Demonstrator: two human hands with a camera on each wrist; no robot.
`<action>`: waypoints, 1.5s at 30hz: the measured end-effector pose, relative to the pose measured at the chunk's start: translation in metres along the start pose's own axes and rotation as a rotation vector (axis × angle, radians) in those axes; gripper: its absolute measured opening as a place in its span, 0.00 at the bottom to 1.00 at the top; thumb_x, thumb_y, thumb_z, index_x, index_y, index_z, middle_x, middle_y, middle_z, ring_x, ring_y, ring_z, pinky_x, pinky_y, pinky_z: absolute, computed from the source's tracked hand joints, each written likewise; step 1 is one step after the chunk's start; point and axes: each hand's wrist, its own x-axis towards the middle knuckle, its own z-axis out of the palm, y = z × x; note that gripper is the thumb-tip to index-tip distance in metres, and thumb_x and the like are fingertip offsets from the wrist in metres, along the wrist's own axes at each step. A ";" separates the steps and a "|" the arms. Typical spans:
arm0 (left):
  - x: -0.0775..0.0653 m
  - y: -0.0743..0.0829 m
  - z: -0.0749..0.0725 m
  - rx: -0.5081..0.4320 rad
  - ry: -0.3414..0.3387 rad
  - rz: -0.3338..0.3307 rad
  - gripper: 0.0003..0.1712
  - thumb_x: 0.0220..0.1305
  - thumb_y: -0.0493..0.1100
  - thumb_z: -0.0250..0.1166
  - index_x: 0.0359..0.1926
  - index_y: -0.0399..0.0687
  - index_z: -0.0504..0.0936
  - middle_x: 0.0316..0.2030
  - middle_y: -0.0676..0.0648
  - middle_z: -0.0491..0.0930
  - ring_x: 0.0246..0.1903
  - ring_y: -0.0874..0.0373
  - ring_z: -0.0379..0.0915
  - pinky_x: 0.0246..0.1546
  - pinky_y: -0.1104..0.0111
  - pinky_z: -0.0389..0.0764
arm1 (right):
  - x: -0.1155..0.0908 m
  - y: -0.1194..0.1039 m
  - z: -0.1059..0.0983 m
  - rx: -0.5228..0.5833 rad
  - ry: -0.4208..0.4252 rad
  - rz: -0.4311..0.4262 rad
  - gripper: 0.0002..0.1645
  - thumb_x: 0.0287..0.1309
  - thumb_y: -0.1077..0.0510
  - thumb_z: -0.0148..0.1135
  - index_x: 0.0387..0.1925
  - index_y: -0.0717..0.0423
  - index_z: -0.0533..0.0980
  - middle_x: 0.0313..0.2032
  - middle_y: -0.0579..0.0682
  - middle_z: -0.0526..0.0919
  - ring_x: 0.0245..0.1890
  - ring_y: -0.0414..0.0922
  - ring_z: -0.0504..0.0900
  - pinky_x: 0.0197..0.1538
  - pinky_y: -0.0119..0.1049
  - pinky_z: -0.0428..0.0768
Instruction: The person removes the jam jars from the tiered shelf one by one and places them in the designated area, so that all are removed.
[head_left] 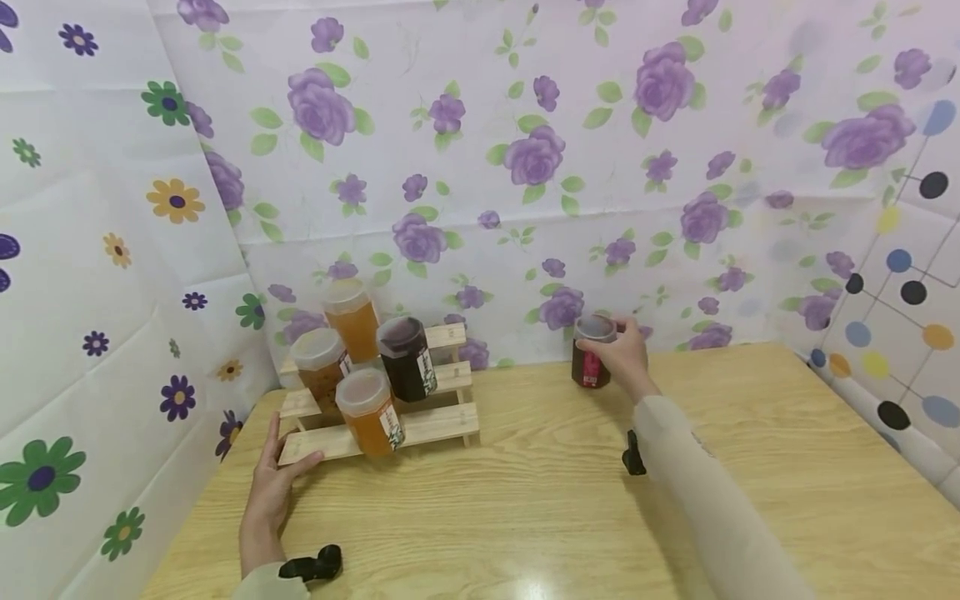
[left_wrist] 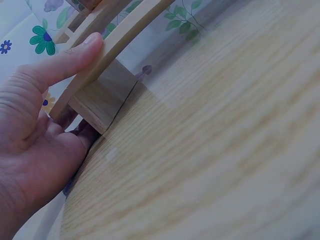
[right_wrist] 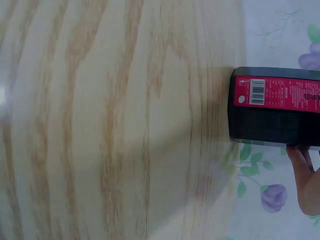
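My right hand (head_left: pixel 628 357) grips a dark jar (head_left: pixel 587 368) with a red label and a translucent lid, at the back of the table by the curtain. In the right wrist view the jar's red label (right_wrist: pixel 275 92) with its barcode faces the camera, and a few fingertips show at its side. My left hand (head_left: pixel 267 492) holds the left end of the stepped wooden rack (head_left: pixel 438 423), its thumb on the lowest step. On that rack stand an amber jar (head_left: pixel 369 421) in front, a dark jar (head_left: pixel 407 367), a brown jar (head_left: pixel 318 371) and an orange jar (head_left: pixel 352 325).
The wooden table (head_left: pixel 525 500) runs up to a floral curtain (head_left: pixel 480 167) at the back. A flowered sheet (head_left: pixel 90 275) hangs at the left and a dotted one (head_left: pixel 900 333) at the right. Black camera mounts sit on both wrists.
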 end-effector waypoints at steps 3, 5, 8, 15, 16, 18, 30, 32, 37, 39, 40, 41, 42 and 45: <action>0.000 -0.001 0.000 0.002 -0.007 0.004 0.64 0.61 0.38 0.69 0.71 0.90 0.30 0.78 0.47 0.34 0.60 0.66 0.57 0.75 0.54 0.50 | 0.000 0.005 0.001 -0.021 0.015 -0.002 0.54 0.47 0.43 0.75 0.68 0.58 0.57 0.67 0.60 0.64 0.64 0.59 0.68 0.66 0.54 0.70; 0.000 -0.001 -0.001 0.002 -0.012 0.009 0.64 0.61 0.38 0.68 0.71 0.89 0.29 0.78 0.47 0.33 0.65 0.60 0.55 0.75 0.52 0.49 | 0.000 0.007 0.002 -0.023 0.026 -0.001 0.54 0.46 0.43 0.75 0.68 0.57 0.57 0.67 0.60 0.65 0.64 0.59 0.69 0.66 0.54 0.70; 0.001 -0.001 -0.001 0.004 -0.014 0.009 0.64 0.62 0.38 0.68 0.71 0.88 0.28 0.78 0.47 0.34 0.72 0.52 0.47 0.74 0.60 0.54 | 0.000 0.009 0.004 -0.030 0.043 -0.003 0.54 0.47 0.42 0.74 0.68 0.57 0.57 0.67 0.60 0.66 0.64 0.59 0.69 0.66 0.54 0.70; 0.002 -0.001 0.002 -0.002 -0.008 0.020 0.63 0.62 0.38 0.68 0.70 0.91 0.30 0.78 0.46 0.36 0.72 0.53 0.48 0.52 0.86 0.65 | -0.003 0.011 0.005 -0.013 0.047 -0.014 0.55 0.50 0.42 0.73 0.70 0.56 0.54 0.68 0.62 0.65 0.67 0.59 0.67 0.68 0.55 0.67; 0.002 -0.001 0.002 -0.007 -0.009 0.023 0.63 0.62 0.38 0.68 0.70 0.92 0.31 0.78 0.46 0.37 0.69 0.56 0.52 0.52 0.86 0.66 | -0.003 0.012 0.004 -0.009 0.043 -0.013 0.55 0.50 0.42 0.73 0.71 0.55 0.54 0.69 0.62 0.65 0.67 0.59 0.67 0.68 0.55 0.67; 0.002 -0.001 0.004 -0.020 -0.011 0.026 0.63 0.62 0.37 0.68 0.70 0.92 0.32 0.78 0.45 0.37 0.68 0.57 0.53 0.64 0.77 0.64 | -0.002 0.014 0.003 0.002 0.040 -0.008 0.56 0.50 0.41 0.73 0.71 0.55 0.53 0.69 0.62 0.64 0.68 0.59 0.66 0.69 0.55 0.67; 0.002 0.000 0.002 -0.049 0.002 0.014 0.65 0.61 0.33 0.67 0.70 0.92 0.31 0.78 0.46 0.33 0.76 0.44 0.38 0.77 0.51 0.42 | 0.003 -0.003 -0.005 0.069 -0.117 0.035 0.60 0.53 0.40 0.70 0.74 0.60 0.47 0.73 0.62 0.54 0.72 0.59 0.58 0.73 0.51 0.61; 0.002 0.000 0.002 -0.045 0.010 0.013 0.65 0.60 0.33 0.68 0.70 0.91 0.31 0.78 0.46 0.33 0.75 0.44 0.38 0.77 0.51 0.42 | 0.004 -0.013 -0.006 0.104 -0.135 0.037 0.60 0.55 0.40 0.69 0.75 0.59 0.45 0.75 0.61 0.50 0.75 0.58 0.53 0.76 0.50 0.57; 0.003 -0.001 0.002 -0.038 0.013 0.010 0.64 0.61 0.34 0.67 0.70 0.92 0.31 0.78 0.46 0.35 0.74 0.47 0.41 0.77 0.52 0.44 | 0.006 -0.051 -0.009 0.177 -0.059 -0.040 0.54 0.59 0.45 0.67 0.75 0.57 0.48 0.76 0.56 0.49 0.77 0.53 0.47 0.78 0.47 0.50; 0.003 -0.001 0.003 -0.039 0.007 0.009 0.64 0.61 0.33 0.67 0.70 0.92 0.31 0.78 0.46 0.35 0.74 0.47 0.41 0.77 0.52 0.44 | 0.008 -0.069 -0.009 0.196 -0.037 -0.084 0.52 0.58 0.46 0.67 0.75 0.57 0.50 0.75 0.55 0.52 0.77 0.52 0.48 0.78 0.46 0.50; 0.003 -0.001 0.003 -0.038 0.005 0.008 0.64 0.62 0.33 0.67 0.70 0.92 0.31 0.78 0.47 0.34 0.75 0.47 0.40 0.77 0.52 0.43 | 0.007 -0.080 -0.008 0.206 -0.044 -0.100 0.51 0.59 0.47 0.67 0.75 0.56 0.51 0.75 0.54 0.53 0.77 0.51 0.49 0.78 0.46 0.50; 0.003 -0.001 0.003 -0.039 0.005 0.008 0.64 0.62 0.33 0.67 0.70 0.91 0.30 0.78 0.47 0.34 0.75 0.46 0.39 0.77 0.52 0.43 | 0.007 -0.090 -0.006 0.209 -0.055 -0.111 0.51 0.58 0.46 0.67 0.74 0.55 0.52 0.75 0.53 0.54 0.77 0.51 0.50 0.78 0.46 0.51; 0.003 -0.001 0.002 -0.039 0.005 0.007 0.64 0.62 0.33 0.67 0.70 0.91 0.30 0.78 0.47 0.33 0.76 0.46 0.37 0.77 0.52 0.42 | 0.006 -0.100 -0.003 0.213 -0.069 -0.129 0.51 0.58 0.47 0.67 0.74 0.55 0.52 0.75 0.54 0.54 0.77 0.51 0.50 0.78 0.46 0.51; 0.002 0.000 0.002 -0.037 0.010 0.005 0.65 0.61 0.33 0.67 0.71 0.90 0.30 0.78 0.47 0.32 0.77 0.45 0.34 0.77 0.51 0.40 | 0.000 -0.128 0.015 0.186 -0.125 -0.177 0.50 0.58 0.46 0.68 0.74 0.54 0.54 0.75 0.54 0.55 0.76 0.52 0.51 0.77 0.48 0.53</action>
